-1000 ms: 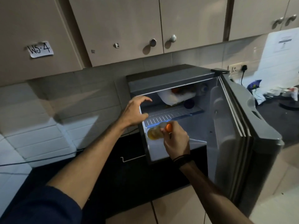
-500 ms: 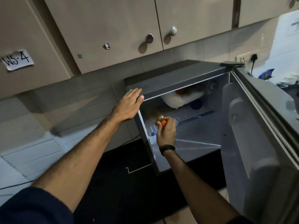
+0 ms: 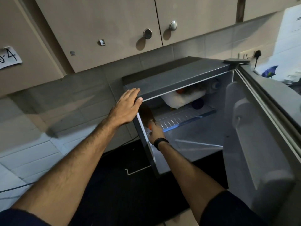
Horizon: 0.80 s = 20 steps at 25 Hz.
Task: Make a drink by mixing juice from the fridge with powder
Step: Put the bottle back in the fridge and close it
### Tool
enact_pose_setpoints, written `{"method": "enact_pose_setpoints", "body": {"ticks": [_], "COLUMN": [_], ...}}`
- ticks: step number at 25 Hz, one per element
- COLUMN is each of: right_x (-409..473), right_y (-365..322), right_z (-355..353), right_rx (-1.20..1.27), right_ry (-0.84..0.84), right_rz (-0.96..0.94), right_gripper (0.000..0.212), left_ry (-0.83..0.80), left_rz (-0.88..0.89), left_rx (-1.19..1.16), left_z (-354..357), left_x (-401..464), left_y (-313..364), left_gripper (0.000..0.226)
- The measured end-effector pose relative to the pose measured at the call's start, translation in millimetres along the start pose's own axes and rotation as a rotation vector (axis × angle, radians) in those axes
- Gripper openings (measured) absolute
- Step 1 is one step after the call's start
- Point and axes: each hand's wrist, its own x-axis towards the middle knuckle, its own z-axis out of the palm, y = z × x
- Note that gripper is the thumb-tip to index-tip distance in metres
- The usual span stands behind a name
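A small grey fridge [image 3: 175, 74] stands on the dark counter with its door [image 3: 260, 144] swung open to the right. My left hand [image 3: 128, 106] rests flat on the fridge's top left corner, fingers straight. Inside the opening, at its left edge, my right hand [image 3: 155, 132] grips a juice bottle [image 3: 146, 114] by the neck near its orange cap; the bottle lies tilted toward the upper left, dark and blurred. A white wire shelf [image 3: 182, 118] with a blue front strip sits just right of the bottle.
A white bag [image 3: 180, 98], a blue round item [image 3: 197, 103] and a white bottle top [image 3: 215, 84] sit in the upper fridge. Beige cabinets with round knobs [image 3: 147, 33] hang above. A black counter [image 3: 114, 176] lies below; a wall socket [image 3: 250, 54] and clutter at far right.
My left hand moved from the fridge's side edge up onto its top corner. My right hand pushed the bottle deeper and to the left inside the fridge. The view drew closer.
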Motion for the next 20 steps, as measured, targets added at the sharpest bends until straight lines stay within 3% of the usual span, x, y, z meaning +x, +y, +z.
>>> {"method": "enact_pose_setpoints", "body": {"ticks": [9,16,20], "right_x": [-96,-216,-268], "right_y": [-31,-94,-116], "right_z": [-44,-134,-205], "right_rx": [-0.067,-0.455,-0.689], "right_ry": [-0.008,0.053,0.181], "right_rz": [-0.063,-0.241,-0.301], "right_gripper": [0.056,0.057,0.049], "left_ry": [0.004,-0.024,-0.101], "left_rz": [-0.019,-0.092,-0.162], "left_rx": [-0.028,-0.073,-0.043], "left_z": [1,-4,-10], "left_x": [1,-1,-3], "left_y": [0,11,19], "left_gripper": [0.053,0.055,0.059]}}
